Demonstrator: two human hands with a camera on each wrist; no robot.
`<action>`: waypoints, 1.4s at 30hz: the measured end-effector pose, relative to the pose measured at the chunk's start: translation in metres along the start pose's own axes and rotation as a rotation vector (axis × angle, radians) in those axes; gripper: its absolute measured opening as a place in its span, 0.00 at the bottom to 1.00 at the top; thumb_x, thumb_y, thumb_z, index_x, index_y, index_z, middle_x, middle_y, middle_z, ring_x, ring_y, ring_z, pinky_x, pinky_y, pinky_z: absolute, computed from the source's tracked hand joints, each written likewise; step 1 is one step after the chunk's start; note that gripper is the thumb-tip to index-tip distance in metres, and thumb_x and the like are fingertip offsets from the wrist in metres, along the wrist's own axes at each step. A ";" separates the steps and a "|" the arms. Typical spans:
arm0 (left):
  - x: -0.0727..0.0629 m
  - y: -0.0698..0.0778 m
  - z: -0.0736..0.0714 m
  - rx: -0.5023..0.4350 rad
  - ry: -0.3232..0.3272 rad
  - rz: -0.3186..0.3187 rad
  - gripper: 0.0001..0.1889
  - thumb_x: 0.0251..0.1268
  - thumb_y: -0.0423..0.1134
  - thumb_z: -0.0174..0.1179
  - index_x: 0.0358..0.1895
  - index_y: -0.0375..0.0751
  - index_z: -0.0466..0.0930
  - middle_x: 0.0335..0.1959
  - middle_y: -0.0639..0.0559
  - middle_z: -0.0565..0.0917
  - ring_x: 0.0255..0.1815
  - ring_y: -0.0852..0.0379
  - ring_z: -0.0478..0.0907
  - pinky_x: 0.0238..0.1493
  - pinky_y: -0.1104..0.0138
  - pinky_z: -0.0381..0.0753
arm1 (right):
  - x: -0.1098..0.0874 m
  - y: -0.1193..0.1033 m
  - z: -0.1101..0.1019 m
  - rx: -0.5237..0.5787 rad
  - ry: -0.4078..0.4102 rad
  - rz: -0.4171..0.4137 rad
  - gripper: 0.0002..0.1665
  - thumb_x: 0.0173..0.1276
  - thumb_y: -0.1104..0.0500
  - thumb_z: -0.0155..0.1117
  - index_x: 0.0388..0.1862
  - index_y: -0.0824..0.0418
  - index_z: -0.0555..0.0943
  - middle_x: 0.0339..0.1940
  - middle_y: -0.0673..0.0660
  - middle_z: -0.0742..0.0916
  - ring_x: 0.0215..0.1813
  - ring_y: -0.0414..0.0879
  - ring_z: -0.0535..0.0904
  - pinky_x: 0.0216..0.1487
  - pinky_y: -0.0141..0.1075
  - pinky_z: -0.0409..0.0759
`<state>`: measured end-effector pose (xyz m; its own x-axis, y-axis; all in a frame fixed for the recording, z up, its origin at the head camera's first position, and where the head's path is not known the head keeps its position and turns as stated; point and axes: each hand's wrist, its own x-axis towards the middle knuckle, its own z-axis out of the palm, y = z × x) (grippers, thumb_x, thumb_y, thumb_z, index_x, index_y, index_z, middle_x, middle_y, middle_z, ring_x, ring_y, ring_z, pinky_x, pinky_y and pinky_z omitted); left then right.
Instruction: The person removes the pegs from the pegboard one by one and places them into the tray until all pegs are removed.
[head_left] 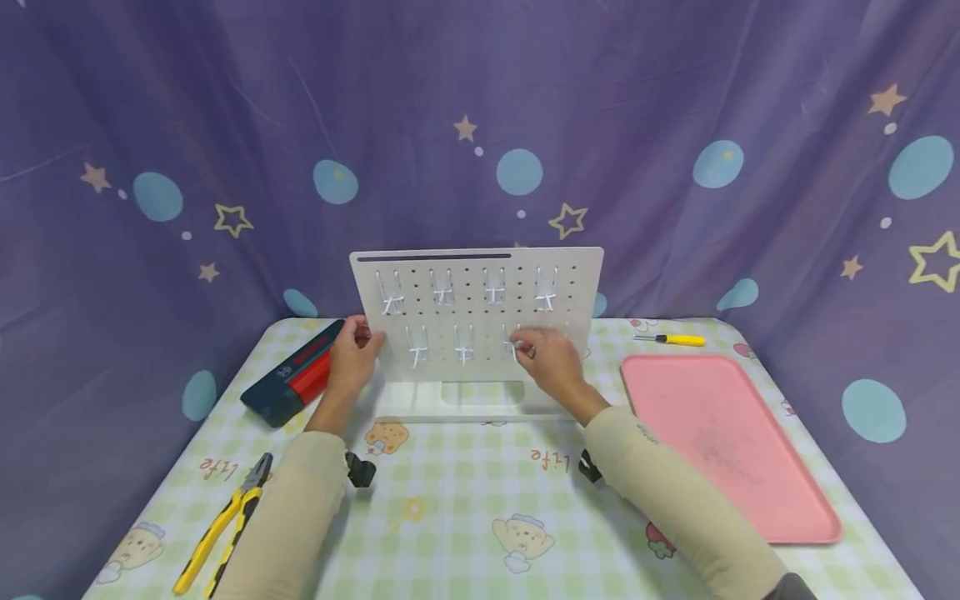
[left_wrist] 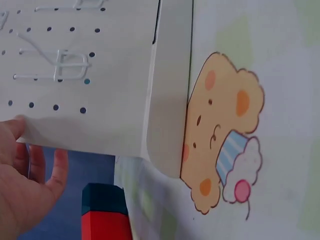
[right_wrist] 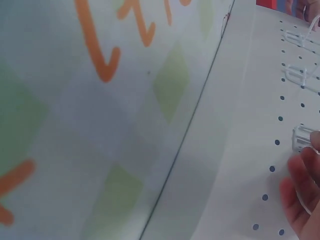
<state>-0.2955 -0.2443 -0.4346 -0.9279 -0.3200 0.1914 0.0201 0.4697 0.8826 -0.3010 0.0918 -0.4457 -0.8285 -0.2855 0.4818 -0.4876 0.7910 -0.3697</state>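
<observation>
A white pegboard (head_left: pixel 488 366) stands upright on its base, with several white wire hooks (head_left: pixel 545 293) hung in two rows. My left hand (head_left: pixel 354 357) holds the board's left edge; in the left wrist view that hand (left_wrist: pixel 25 187) has its thumb on the front face and its fingers behind the edge. At the right end of the lower row, my right hand (head_left: pixel 555 363) pinches a wire hook (right_wrist: pixel 300 138) lying against the board. Part of this hook is hidden behind the fingers (right_wrist: pixel 301 175) in the right wrist view.
A dark case with a red band (head_left: pixel 309 379) lies left of the board. Yellow-and-black pliers (head_left: pixel 238 504) rest by the left forearm. On the right are a pink tray (head_left: pixel 720 442) and a yellow-handled screwdriver (head_left: pixel 682 340). A purple curtain (head_left: pixel 420 92) hangs behind the table.
</observation>
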 end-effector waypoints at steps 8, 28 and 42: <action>0.000 0.001 -0.005 0.049 -0.040 0.023 0.16 0.75 0.37 0.58 0.61 0.37 0.72 0.51 0.39 0.79 0.49 0.49 0.75 0.40 0.76 0.74 | -0.002 -0.004 0.007 -0.038 0.073 0.019 0.10 0.66 0.58 0.71 0.45 0.48 0.88 0.42 0.52 0.92 0.42 0.50 0.88 0.41 0.45 0.84; 0.000 0.005 0.000 0.041 -0.059 -0.003 0.14 0.76 0.37 0.57 0.59 0.39 0.71 0.51 0.40 0.78 0.48 0.49 0.74 0.40 0.72 0.74 | 0.000 -0.002 0.009 -0.054 0.156 -0.033 0.07 0.66 0.59 0.72 0.42 0.49 0.89 0.44 0.52 0.92 0.43 0.49 0.88 0.40 0.43 0.85; 0.001 0.002 -0.003 0.029 -0.056 0.009 0.14 0.76 0.37 0.57 0.59 0.38 0.71 0.50 0.40 0.78 0.48 0.49 0.73 0.39 0.75 0.72 | -0.002 -0.001 0.009 -0.095 0.294 -0.174 0.08 0.61 0.60 0.75 0.38 0.50 0.90 0.39 0.50 0.92 0.39 0.47 0.89 0.33 0.39 0.84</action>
<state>-0.2955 -0.2466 -0.4314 -0.9471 -0.2693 0.1745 0.0187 0.4965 0.8678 -0.3015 0.0864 -0.4535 -0.6139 -0.2634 0.7441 -0.5753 0.7948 -0.1933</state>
